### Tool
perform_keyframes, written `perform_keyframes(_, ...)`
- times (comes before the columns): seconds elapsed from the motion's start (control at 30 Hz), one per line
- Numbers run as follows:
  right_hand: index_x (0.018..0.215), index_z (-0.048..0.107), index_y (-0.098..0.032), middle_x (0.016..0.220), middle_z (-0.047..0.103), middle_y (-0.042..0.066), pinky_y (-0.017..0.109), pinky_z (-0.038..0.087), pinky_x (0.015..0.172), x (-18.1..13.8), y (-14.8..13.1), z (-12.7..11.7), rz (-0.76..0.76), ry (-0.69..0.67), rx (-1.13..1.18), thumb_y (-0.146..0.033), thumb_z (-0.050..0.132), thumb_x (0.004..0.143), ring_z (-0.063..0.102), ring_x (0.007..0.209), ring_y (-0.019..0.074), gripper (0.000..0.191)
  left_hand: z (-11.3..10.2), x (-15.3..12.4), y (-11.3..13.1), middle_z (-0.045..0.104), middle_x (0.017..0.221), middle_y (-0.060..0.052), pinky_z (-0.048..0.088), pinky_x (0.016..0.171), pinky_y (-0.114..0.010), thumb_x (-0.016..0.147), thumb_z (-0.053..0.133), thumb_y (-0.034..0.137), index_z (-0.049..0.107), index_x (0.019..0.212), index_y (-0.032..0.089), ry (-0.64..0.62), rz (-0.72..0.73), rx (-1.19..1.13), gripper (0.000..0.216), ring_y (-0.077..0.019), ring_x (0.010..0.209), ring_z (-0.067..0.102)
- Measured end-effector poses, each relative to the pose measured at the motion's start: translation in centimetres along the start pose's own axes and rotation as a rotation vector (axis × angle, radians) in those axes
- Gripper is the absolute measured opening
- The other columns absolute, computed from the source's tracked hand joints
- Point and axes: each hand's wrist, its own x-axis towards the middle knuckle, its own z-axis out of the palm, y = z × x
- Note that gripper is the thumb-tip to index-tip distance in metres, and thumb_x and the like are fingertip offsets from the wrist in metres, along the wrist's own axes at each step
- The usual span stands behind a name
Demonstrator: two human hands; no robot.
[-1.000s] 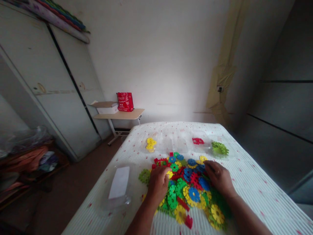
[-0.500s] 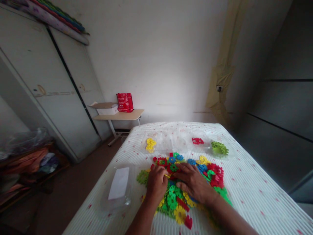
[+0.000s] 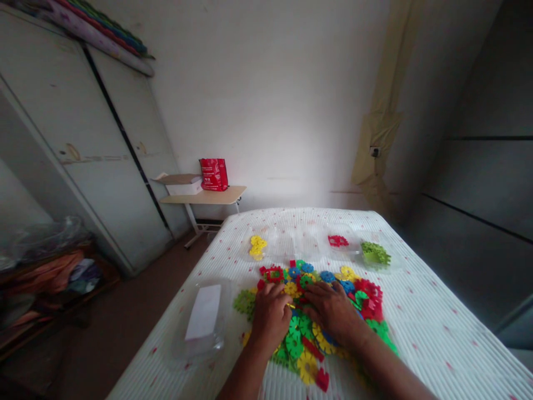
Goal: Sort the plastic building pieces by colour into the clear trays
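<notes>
A heap of flat, notched plastic building discs [image 3: 295, 336] in green, yellow, red and blue lies on the table. Over the heap's left part, my left hand [image 3: 271, 312] is closed with curled fingers. A sliver of a yellow notched disc [image 3: 291, 305] shows at its thumb and fingertips; the rest of that disc is hidden. My right hand [image 3: 333, 312] rests on the middle of the heap, palm down, its fingers stretched out and apart. Yellow discs [image 3: 291, 289] and a green disc [image 3: 306, 281] lie just beyond the fingers.
A clear compartmented tray [image 3: 308, 244] behind the heap holds yellow pieces [image 3: 257, 246], red pieces [image 3: 337, 240] and light green pieces [image 3: 375, 253]. To the left is a clear plastic box [image 3: 220, 333] with a white paper [image 3: 203, 312]. Farther back, a side table [image 3: 225, 195] bears a red bag [image 3: 214, 174].
My left hand has shifted slightly right, with the yellow sliver still at its fingertips. The right-hand fingers have drawn back a little, and more yellow discs show between the hands.
</notes>
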Motion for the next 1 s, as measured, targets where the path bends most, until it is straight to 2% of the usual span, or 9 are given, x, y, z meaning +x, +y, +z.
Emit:
perform_keyframes(0.2,0.114,0.057,-0.028,0.121,0.057,0.004,0.044,0.025,0.096,-0.2,0.1,0.1,0.029,0.049,-0.029,-0.045,0.035,0.089,0.046,0.113,0.0242,0.037,-0.1,-0.2,0.4,0.057,0.118,0.0,0.032,0.096,-0.042,0.076,0.046,0.014,0.067,0.09,0.029,-0.06,0.013,0.065,0.029,-0.0215,0.112,0.042)
perform_keyframes(0.33,0.11,0.06,-0.028,0.118,0.059,0.004,0.041,0.027,0.096,-0.2,0.1,0.3,0.034,0.053,-0.03,-0.044,0.038,0.089,0.046,0.112,0.0234,0.034,-0.2,0.0,0.4,0.057,0.119,0.002,0.033,0.092,-0.042,0.078,0.044,0.017,0.063,0.102,0.034,-0.1,0.031,0.082,0.035,-0.0227,0.111,0.042)
perform_keyframes(0.5,0.108,0.06,-0.026,0.116,0.06,0.004,0.039,0.029,0.095,-0.3,0.2,0.5,0.016,0.077,-0.035,-0.042,0.039,0.089,0.047,0.111,0.0227,0.032,-0.5,0.3,0.7,0.054,0.123,0.002,0.032,0.091,-0.044,0.076,0.046,0.018,0.063,0.102,0.034,-0.135,0.029,0.116,0.035,-0.0243,0.111,0.041)
perform_keyframes(0.77,0.111,0.059,-0.026,0.117,0.059,0.006,0.04,0.028,0.096,-0.4,0.4,0.9,0.0,0.098,-0.043,-0.041,0.04,0.088,0.047,0.111,0.0227,0.033,-0.6,0.8,0.8,0.061,0.113,0.001,0.029,0.094,-0.043,0.078,0.045,0.016,0.062,0.101,0.031,-0.128,0.035,0.097,0.033,-0.0214,0.106,0.044)
perform_keyframes(1.0,0.111,0.058,-0.027,0.119,0.058,0.004,0.041,0.029,0.095,-0.5,0.5,0.9,-0.003,0.1,-0.036,-0.04,0.043,0.088,0.047,0.111,0.0233,0.032,-0.3,0.9,0.5,0.062,0.108,0.001,0.032,0.091,-0.041,0.077,0.046,0.014,0.062,0.101,0.03,-0.106,0.061,0.08,0.033,-0.0208,0.102,0.046)
